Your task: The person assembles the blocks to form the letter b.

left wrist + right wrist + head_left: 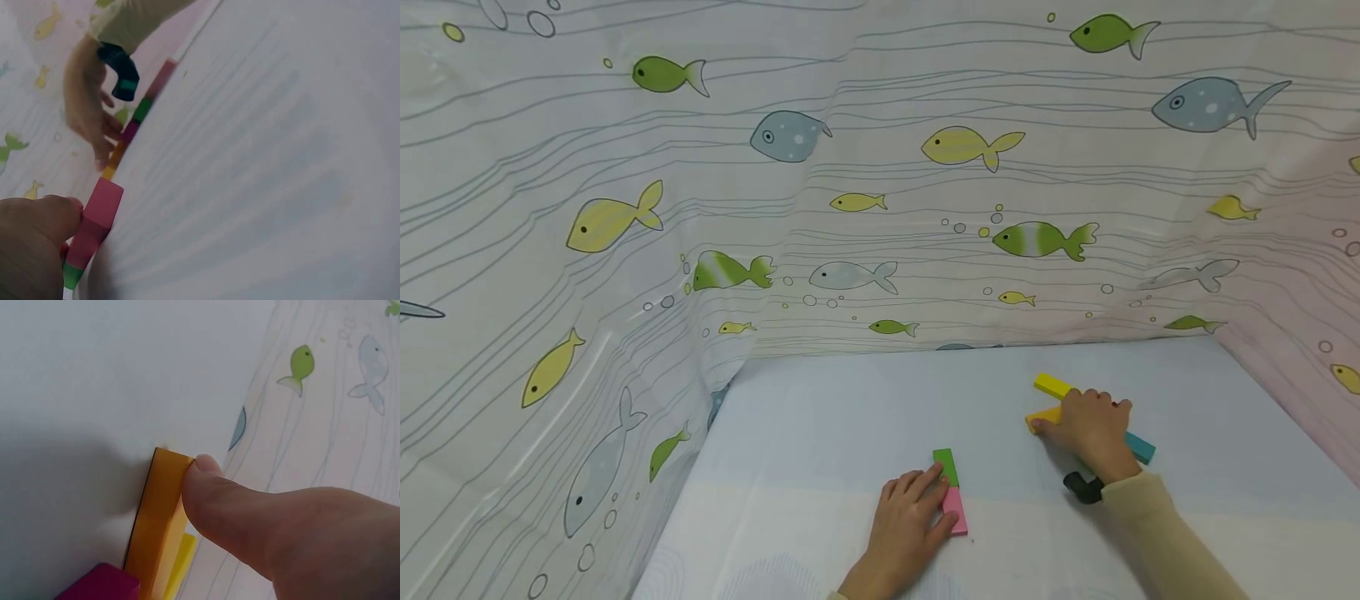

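Observation:
On the white table, a green block (946,467) and a pink block (955,512) lie end to end. My left hand (904,523) rests along their left side, fingertips on the green block and thumb against the pink one. In the left wrist view the thumb touches the side of the pink block (103,203). Farther right, my right hand (1093,429) is bent over a group of blocks and holds an orange block (1043,419). Its thumb presses near that block's end (172,456); the other fingers are hidden in the right wrist view.
A yellow block (1051,385) lies beyond the orange one, and a teal block (1141,448) shows right of the right hand. A purple block (103,584) sits close by. The right wrist wears a black device (1082,487). A fish-patterned curtain (865,242) bounds the table.

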Motion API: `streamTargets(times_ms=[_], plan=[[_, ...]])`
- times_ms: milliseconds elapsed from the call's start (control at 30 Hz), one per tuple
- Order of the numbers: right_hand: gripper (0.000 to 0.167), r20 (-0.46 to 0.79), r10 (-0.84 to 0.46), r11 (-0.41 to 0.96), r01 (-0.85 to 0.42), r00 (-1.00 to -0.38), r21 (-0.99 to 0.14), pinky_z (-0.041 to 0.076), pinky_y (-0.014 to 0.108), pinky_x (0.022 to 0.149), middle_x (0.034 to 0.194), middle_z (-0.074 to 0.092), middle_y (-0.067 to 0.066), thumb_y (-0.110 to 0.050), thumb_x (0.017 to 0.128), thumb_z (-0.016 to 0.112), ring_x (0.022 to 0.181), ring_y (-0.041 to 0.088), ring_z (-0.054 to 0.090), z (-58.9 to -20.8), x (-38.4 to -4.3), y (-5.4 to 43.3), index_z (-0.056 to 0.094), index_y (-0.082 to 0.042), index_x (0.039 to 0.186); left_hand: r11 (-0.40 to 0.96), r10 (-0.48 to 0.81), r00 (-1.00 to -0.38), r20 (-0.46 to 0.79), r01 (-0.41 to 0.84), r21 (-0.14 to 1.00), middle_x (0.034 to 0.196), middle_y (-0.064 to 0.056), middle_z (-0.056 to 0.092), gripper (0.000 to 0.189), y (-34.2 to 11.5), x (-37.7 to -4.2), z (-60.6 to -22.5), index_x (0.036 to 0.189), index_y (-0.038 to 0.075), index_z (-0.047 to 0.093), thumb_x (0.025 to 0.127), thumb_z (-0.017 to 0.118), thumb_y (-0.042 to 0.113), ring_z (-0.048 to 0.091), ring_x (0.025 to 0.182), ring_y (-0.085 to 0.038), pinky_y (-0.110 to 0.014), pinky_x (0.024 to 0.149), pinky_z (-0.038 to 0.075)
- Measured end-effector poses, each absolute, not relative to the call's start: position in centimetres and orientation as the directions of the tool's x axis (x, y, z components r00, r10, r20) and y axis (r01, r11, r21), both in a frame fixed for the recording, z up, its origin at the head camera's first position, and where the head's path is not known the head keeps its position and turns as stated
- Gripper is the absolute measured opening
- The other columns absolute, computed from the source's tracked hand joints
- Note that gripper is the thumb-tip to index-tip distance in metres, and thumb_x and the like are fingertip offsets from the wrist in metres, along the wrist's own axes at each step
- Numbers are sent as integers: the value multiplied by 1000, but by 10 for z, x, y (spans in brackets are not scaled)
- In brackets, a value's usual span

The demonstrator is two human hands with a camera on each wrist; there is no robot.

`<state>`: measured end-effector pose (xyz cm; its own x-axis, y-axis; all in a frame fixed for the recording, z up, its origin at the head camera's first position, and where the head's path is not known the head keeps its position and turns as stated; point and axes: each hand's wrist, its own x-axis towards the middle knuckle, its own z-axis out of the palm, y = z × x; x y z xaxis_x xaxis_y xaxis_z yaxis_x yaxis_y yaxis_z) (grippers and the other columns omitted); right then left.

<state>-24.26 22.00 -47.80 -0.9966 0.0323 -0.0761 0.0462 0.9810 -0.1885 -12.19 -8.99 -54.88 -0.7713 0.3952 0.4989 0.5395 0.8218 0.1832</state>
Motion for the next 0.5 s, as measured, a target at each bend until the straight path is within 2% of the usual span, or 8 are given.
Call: streamTargets(times_ms=[200, 500], plan=[[77, -63, -11, 981, 2, -998, -194, 40, 67, 88, 94, 61, 26, -64, 85, 77, 89, 42, 54, -479, -242, 213, 65, 9, 104, 823, 397, -763, 509, 542, 171, 144, 1, 69, 37, -90, -122, -549, 126, 17, 79, 97, 73, 39, 64, 121, -17, -41, 96, 50], [71, -50, -40, 977, -29, -998, -210, 42, 62, 88, 91, 57, 20, -63, 86, 79, 90, 40, 51, -488, -245, 204, 66, 5, 101, 819, 400, -772, 494, 543, 185, 145, 0, 68, 37, -91, -121, -548, 127, 16, 78, 99, 71, 39, 63, 122, -18, -42, 97, 50]])
